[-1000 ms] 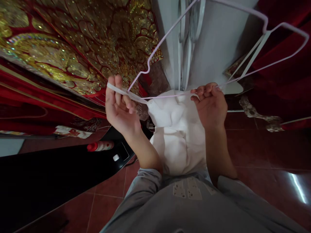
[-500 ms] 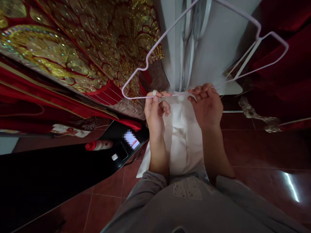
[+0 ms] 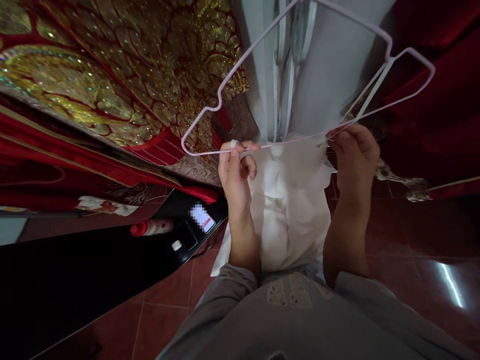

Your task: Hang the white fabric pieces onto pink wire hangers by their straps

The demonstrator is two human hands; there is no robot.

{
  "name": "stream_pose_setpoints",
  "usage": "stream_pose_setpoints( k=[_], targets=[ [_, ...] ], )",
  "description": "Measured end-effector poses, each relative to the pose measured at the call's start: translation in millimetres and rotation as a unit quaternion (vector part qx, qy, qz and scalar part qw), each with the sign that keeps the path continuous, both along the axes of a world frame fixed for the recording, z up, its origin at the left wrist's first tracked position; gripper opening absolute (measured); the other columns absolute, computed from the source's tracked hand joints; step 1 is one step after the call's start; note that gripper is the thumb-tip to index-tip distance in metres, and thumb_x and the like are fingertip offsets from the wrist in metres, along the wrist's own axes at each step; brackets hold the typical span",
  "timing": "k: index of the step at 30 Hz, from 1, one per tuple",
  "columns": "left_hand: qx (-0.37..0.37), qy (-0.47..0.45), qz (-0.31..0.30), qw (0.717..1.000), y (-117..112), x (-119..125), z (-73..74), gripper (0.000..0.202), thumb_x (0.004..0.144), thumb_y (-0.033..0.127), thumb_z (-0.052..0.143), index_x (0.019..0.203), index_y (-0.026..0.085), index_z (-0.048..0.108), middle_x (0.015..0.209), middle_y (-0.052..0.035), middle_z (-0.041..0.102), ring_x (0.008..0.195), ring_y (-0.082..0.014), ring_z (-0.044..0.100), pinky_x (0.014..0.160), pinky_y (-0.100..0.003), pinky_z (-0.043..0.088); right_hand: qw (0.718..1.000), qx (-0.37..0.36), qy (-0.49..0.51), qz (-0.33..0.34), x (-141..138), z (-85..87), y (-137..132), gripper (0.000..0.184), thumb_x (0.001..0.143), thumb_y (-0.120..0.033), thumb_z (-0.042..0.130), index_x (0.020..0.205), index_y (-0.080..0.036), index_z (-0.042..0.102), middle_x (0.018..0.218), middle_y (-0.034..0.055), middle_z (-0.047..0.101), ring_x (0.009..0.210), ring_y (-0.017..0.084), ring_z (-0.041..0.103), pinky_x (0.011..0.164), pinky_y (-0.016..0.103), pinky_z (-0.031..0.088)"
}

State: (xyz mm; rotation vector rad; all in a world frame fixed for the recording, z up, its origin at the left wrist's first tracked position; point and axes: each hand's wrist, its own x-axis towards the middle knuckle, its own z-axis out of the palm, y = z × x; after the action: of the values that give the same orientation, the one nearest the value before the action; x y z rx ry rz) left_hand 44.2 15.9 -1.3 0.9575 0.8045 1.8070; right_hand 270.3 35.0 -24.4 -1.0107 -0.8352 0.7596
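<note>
A pale pink clothes hanger [image 3: 258, 46] is held out in front of me, its top cut off by the upper edge of the view. My left hand [image 3: 237, 170] is closed around the left part of its lower bar, with a white band on one finger. A thin white strap [image 3: 375, 89] loops over the hanger's right notch and runs down behind my right hand. At the right part of the bar, my right hand [image 3: 354, 150] is closed in a pinch. What lies between its fingertips is too small to make out.
Red garments with gold sequins [image 3: 150, 65] hang at the left, and dark red cloth [image 3: 442, 110] hangs at the right. A black table [image 3: 93, 270] at lower left carries a red-capped bottle [image 3: 152, 227], two phones and a white case [image 3: 177, 245]. Grey panels with handles [image 3: 288, 65] stand ahead.
My right hand has moved right along the lower bar and its fingers have closed into a pinch. The hanger has shifted slightly left in view; my left hand keeps its hold.
</note>
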Motion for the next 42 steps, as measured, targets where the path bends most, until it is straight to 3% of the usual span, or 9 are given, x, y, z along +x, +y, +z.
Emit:
stream_pose_setpoints(
  k=[3, 11, 18, 24, 29, 32, 36, 39, 42],
  targets=[
    [0.003, 0.010, 0.005, 1.000, 0.9, -2.2, 1.1, 0.037, 0.101, 0.055, 0.079, 0.089, 0.024, 0.061, 0.092, -0.0019, 0.077, 0.046, -0.0068, 0.038, 0.041, -0.025, 0.029, 0.999, -0.005, -0.027, 0.031, -5.0, 2.1, 1.3, 0.019, 0.091, -0.043, 0.081, 0.081, -0.031, 0.070, 0.086, -0.0024, 0.071, 0.083, 0.016, 0.065, 0.092, 0.041, 0.059],
    [0.020, 0.007, 0.016, 1.000, 1.9, -1.0, -0.1, 0.035, 0.102, 0.053, 0.078, 0.092, 0.024, 0.062, 0.091, -0.0010, 0.077, 0.046, -0.0068, 0.039, 0.043, -0.025, 0.030, 0.998, 0.007, -0.061, -0.035, -10.1, 17.4, -11.1, 0.024, 0.085, -0.043, 0.089, 0.077, -0.028, 0.072, 0.076, -0.0001, 0.064, 0.074, 0.015, 0.054, 0.084, 0.034, 0.056],
    [0.036, 0.016, 0.052, 0.998, 6.4, 1.2, -3.5, 0.032, 0.104, 0.051, 0.076, 0.092, 0.024, 0.063, 0.089, -0.0002, 0.077, 0.045, -0.0077, 0.039, 0.043, -0.027, 0.028, 0.993, 0.087, -0.064, -0.057, -17.0, 57.0, -6.8, 0.007, 0.083, -0.033, 0.088, 0.088, -0.029, 0.084, 0.081, 0.0016, 0.071, 0.073, 0.016, 0.062, 0.074, 0.034, 0.058],
    [0.040, 0.014, 0.036, 0.998, 7.2, -1.1, -5.4, 0.033, 0.105, 0.052, 0.076, 0.093, 0.024, 0.063, 0.089, -0.0002, 0.077, 0.045, -0.0080, 0.037, 0.043, -0.028, 0.026, 0.989, 0.137, -0.060, -0.012, -10.2, 86.9, 14.4, 0.025, 0.082, -0.011, 0.075, 0.100, -0.022, 0.089, 0.087, 0.0028, 0.077, 0.069, 0.010, 0.067, 0.067, 0.026, 0.058],
    [0.024, 0.035, 0.046, 0.998, 7.9, -2.4, -7.0, 0.042, 0.102, 0.064, 0.075, 0.092, 0.025, 0.061, 0.088, -0.0001, 0.076, 0.044, -0.0084, 0.033, 0.043, -0.029, 0.024, 0.992, 0.111, 0.042, -0.046, 12.8, 100.6, 27.1, 0.043, 0.097, -0.011, 0.055, 0.089, -0.035, 0.089, 0.101, -0.0072, 0.084, 0.080, 0.006, 0.078, 0.073, 0.022, 0.060],
    [0.006, 0.043, 0.049, 0.998, 6.4, -2.4, -5.5, 0.043, 0.103, 0.065, 0.073, 0.093, 0.025, 0.060, 0.090, -0.0007, 0.076, 0.045, -0.0087, 0.032, 0.044, -0.029, 0.025, 0.974, 0.082, 0.140, -0.158, 34.7, 96.9, 28.7, 0.063, 0.106, -0.011, 0.035, 0.072, -0.034, 0.084, 0.101, -0.0100, 0.085, 0.077, 0.004, 0.078, 0.074, 0.023, 0.060],
    [-0.011, 0.027, 0.041, 0.999, 4.8, 0.4, -3.7, 0.040, 0.105, 0.060, 0.073, 0.092, 0.024, 0.060, 0.091, -0.0009, 0.078, 0.045, -0.0082, 0.033, 0.044, -0.028, 0.025, 0.956, 0.033, 0.185, -0.224, 41.2, 66.5, 21.8, 0.049, 0.100, -0.007, 0.046, 0.069, -0.030, 0.077, 0.077, -0.0110, 0.076, 0.061, 0.002, 0.068, 0.060, 0.018, 0.049],
    [0.006, 0.006, 0.017, 1.000, 5.6, 3.4, -6.0, 0.040, 0.103, 0.059, 0.076, 0.093, 0.023, 0.062, 0.090, -0.0006, 0.078, 0.045, -0.0067, 0.034, 0.044, -0.026, 0.025, 0.970, -0.038, 0.184, -0.156, 16.4, 38.9, 12.1, 0.033, 0.086, 0.001, 0.053, 0.070, -0.022, 0.070, 0.066, -0.0060, 0.066, 0.052, 0.005, 0.060, 0.050, 0.017, 0.043],
    [0.023, -0.008, 0.000, 1.000, 7.4, 4.0, -8.9, 0.041, 0.100, 0.060, 0.080, 0.094, 0.022, 0.065, 0.090, -0.0009, 0.079, 0.044, -0.0053, 0.035, 0.043, -0.023, 0.025, 0.986, -0.074, 0.146, 0.021, -21.9, 27.3, -1.9, 0.015, 0.081, -0.006, 0.069, 0.083, -0.019, 0.075, 0.080, -0.0025, 0.076, 0.065, 0.008, 0.070, 0.063, 0.019, 0.055]
  ],
)
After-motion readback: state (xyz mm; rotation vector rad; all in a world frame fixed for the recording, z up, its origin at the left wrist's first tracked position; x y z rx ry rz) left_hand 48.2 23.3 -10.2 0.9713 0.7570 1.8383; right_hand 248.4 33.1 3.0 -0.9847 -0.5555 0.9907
